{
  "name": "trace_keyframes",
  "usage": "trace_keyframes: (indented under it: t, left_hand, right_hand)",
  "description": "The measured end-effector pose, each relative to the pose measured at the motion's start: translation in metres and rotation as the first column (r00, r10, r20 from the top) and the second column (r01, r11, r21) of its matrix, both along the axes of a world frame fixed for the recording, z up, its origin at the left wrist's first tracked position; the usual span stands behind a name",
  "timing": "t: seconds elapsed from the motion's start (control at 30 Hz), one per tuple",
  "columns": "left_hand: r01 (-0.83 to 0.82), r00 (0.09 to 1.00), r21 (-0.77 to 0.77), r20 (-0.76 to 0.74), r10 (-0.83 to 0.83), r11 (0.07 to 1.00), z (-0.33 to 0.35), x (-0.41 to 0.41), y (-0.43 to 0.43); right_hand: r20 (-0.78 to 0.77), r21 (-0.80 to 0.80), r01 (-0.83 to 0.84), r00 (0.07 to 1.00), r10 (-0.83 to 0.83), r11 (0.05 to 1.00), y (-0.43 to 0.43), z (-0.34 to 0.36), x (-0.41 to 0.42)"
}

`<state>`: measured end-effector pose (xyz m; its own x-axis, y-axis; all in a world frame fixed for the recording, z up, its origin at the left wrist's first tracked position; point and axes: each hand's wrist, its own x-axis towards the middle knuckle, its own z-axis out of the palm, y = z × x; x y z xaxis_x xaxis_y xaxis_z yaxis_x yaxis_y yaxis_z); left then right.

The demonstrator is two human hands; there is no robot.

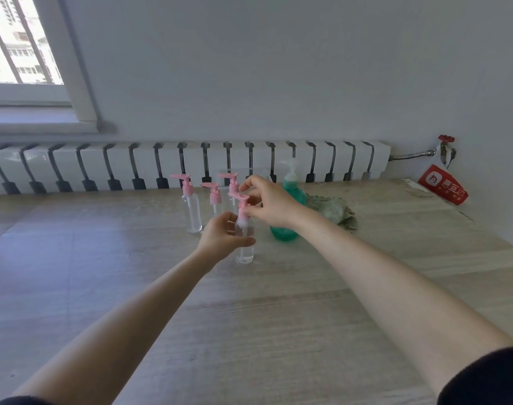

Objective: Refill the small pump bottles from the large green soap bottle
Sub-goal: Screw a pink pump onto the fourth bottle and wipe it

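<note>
Small pump bottles, four clear ones with pink pump heads, stand upright in a loose cluster toward the far side of the tabletop [278,302]. The nearest bottle [245,254] stands a little in front of the rest, its base on the wood. The left hand [223,236] grips its clear body, fingers [243,241] curled round the middle. The right hand [271,201] comes in from above and to the right, and its fingers [250,211] pinch the pink pump [243,204] at the neck; whether the pump is loose or screwed tight cannot be told.

The other three bottles [193,211] [215,200] [233,185] stand just behind and to the left. The large green soap bottle [293,192] stands just right of the cluster, partly hidden by the right wrist, its white pump on top. A crumpled cloth [332,210] lies beside it on the right, and a clear plastic container [258,172] sits behind the bottles.

Beyond the tabletop a white radiator [191,162] runs along the wall under a window [15,48]. A red bag [442,185] hangs below a red valve [446,138] at the far right. Dark sleeves [483,378] are pushed up both arms.
</note>
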<state>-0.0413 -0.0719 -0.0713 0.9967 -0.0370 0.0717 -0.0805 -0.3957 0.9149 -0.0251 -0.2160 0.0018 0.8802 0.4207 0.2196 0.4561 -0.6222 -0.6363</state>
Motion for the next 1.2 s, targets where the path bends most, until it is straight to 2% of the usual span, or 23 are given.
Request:
trace_keyframes:
  t: [0.13,0.2,0.3,0.5,0.67,0.83,0.93,1.0,1.13,1.2]
  left_hand:
    - [0.004,1.0,0.02,0.006,-0.004,1.0,-0.001,0.001,0.002]
    - [0.008,1.0,0.039,0.005,-0.008,0.999,0.0,0.003,0.002]
    - [0.016,1.0,0.06,-0.002,-0.016,0.998,0.0,0.005,0.003]
    - [0.008,1.0,0.08,-0.001,-0.008,0.997,0.0,0.006,0.004]
    - [0.016,1.0,0.075,-0.009,-0.015,0.997,0.0,0.006,0.005]
    - [0.026,1.0,0.067,-0.016,-0.025,0.997,0.0,0.007,0.004]
    - [0.036,0.999,0.073,-0.019,-0.035,0.997,0.0,0.007,0.004]
    - [0.039,0.999,0.074,-0.02,-0.037,0.996,0.0,0.007,0.004]
    - [0.044,0.999,0.074,-0.02,-0.043,0.996,0.001,0.007,0.003]
    - [0.041,0.999,0.073,-0.019,-0.039,0.996,0.001,0.006,0.003]
  right_hand:
    - [0.115,-0.076,0.124,0.987,-0.115,0.989,0.006,-0.008,0.0]
    - [0.024,-0.034,0.145,0.989,-0.144,0.989,0.007,-0.01,0.001]
    - [-0.204,0.085,0.082,0.977,-0.064,0.993,-0.002,-0.005,0.001]
    - [-0.127,0.14,0.135,0.985,-0.118,0.981,-0.006,-0.014,-0.006]
    - [-0.263,0.176,0.056,0.965,-0.008,0.983,-0.005,-0.018,0.0]
    - [-0.167,0.153,0.047,0.986,-0.021,0.987,-0.004,-0.016,-0.002]
    - [-0.087,0.19,0.135,0.989,-0.121,0.972,-0.005,-0.015,0.001]
    - [-0.1,0.224,0.168,0.984,-0.148,0.96,-0.006,-0.014,0.002]
    - [-0.211,0.158,0.041,0.977,-0.007,0.987,-0.008,-0.015,0.0]
    - [-0.163,0.127,0.043,0.986,-0.022,0.991,-0.005,-0.019,0.0]
